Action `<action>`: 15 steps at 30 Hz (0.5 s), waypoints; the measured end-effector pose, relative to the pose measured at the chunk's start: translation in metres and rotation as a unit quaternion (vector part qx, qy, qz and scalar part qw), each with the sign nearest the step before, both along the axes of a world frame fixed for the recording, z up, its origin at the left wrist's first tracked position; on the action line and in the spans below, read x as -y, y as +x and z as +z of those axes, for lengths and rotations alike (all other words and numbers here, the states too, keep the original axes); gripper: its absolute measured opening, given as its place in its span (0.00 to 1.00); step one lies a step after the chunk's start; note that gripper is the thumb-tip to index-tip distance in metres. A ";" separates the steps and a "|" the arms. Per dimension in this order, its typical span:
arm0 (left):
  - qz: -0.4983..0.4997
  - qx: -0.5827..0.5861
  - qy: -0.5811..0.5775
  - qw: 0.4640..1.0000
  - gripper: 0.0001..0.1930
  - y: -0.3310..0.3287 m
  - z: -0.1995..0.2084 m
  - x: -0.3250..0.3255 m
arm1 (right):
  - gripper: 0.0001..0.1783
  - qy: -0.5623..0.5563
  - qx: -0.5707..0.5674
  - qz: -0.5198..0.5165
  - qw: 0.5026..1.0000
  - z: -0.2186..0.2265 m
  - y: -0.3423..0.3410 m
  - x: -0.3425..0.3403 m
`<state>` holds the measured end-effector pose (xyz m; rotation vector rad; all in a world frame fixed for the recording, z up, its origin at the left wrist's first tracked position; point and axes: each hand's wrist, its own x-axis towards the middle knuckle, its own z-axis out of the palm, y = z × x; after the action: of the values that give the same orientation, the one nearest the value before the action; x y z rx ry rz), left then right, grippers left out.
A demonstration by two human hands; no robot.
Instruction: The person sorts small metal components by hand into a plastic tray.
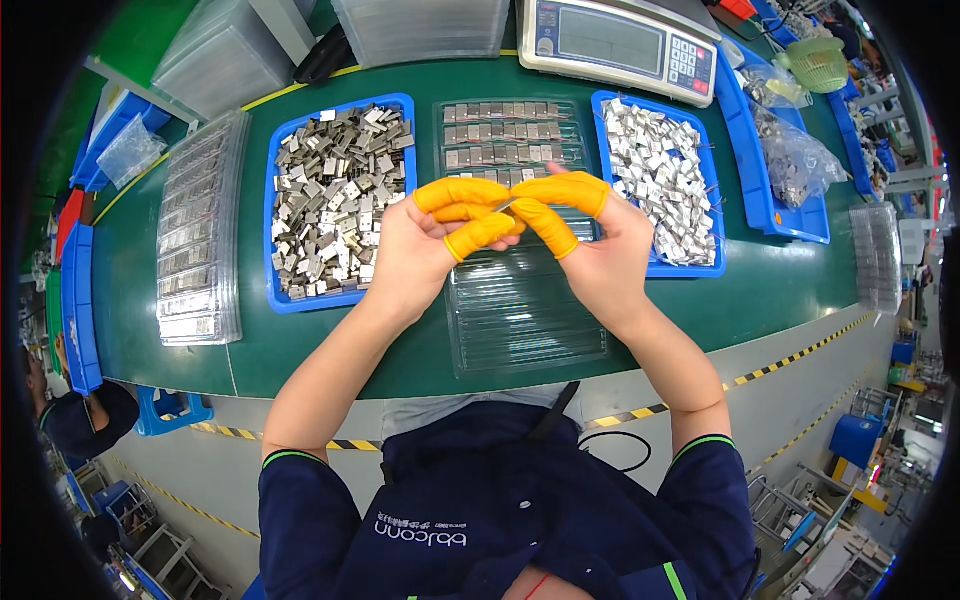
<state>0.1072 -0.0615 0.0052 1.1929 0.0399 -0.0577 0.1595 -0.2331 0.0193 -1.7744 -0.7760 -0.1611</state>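
Yellow finger cots cover fingers of both my hands, which meet over a clear plastic tray (pixel 525 320). Between the fingertips a small thin metal piece (pixel 506 205) shows, mostly hidden by the fingers. My left hand (pixel 425 245) pinches it from one side, and my right hand (pixel 600 235) closes on it from the other. In the far rows of the tray lie several small metal parts (pixel 500 131). Left of my hands a blue bin (pixel 272 225) is heaped with metal shells (pixel 335 190). To the right, another blue bin (pixel 712 190) holds white parts with thin wires (pixel 655 180).
A stack of filled clear trays (pixel 200 240) lies at the left of the green table (pixel 400 355). At the back stand a scale (pixel 615 45) and clear plastic boxes (pixel 420 30). A long blue bin (pixel 800 220) with plastic bags sits farther right. Another person (pixel 95 420) is at far left.
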 end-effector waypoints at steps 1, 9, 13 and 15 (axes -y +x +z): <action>-0.004 0.016 -0.032 0.999 0.22 0.000 0.006 0.004 | 0.10 -0.003 0.047 -0.026 0.999 0.002 0.001 0.004; -0.050 -0.075 -0.046 0.995 0.20 -0.001 0.011 0.012 | 0.10 -0.064 0.162 -0.027 0.984 -0.008 0.018 0.021; -0.004 -0.080 -0.021 0.997 0.16 -0.001 0.001 0.008 | 0.12 -0.116 0.322 0.000 0.940 -0.011 0.010 0.010; 0.001 -0.092 -0.018 0.996 0.15 -0.004 0.000 0.006 | 0.12 -0.105 0.307 -0.010 0.946 -0.013 0.010 0.008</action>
<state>0.1034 -0.0678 0.0049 1.1478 0.2014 -0.1663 0.1700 -0.2410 0.0059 -1.9527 -1.2547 -0.6917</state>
